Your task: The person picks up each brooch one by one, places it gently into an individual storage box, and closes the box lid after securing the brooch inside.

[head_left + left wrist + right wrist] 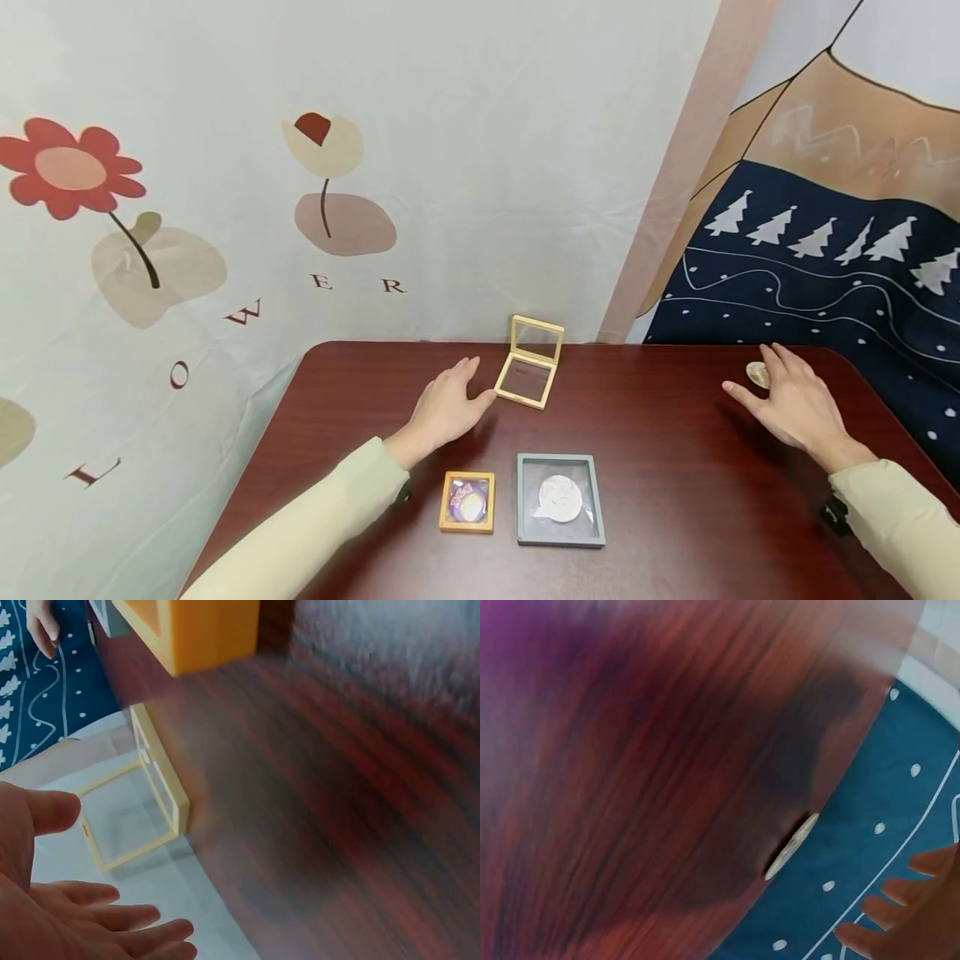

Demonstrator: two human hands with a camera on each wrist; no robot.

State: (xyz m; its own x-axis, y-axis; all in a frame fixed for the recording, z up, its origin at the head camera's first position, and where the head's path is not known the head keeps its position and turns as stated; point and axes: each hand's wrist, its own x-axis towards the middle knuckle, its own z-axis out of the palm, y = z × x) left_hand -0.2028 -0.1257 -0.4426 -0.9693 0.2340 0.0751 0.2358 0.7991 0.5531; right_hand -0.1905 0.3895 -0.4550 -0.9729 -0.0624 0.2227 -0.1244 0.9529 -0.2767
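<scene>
My left hand hovers with spread, relaxed fingers just left of a pale yellow display case. The case stands unfolded, its lid raised, with clear film in both halves. In the left wrist view the thumb overlaps the edge of the yellow case, and the palm holds nothing. At the far right, my right hand reaches over the table with loosely extended fingers. A gold-toned coin lies by its thumb and index finger, partly hidden by the hand. The right wrist view shows the coin apart from the fingertips.
Nearer on the dark red wooden table lie a small orange display case with a purple round piece inside and a grey-blue display case holding a silver coin. Printed cloth hangs behind the table's far edge.
</scene>
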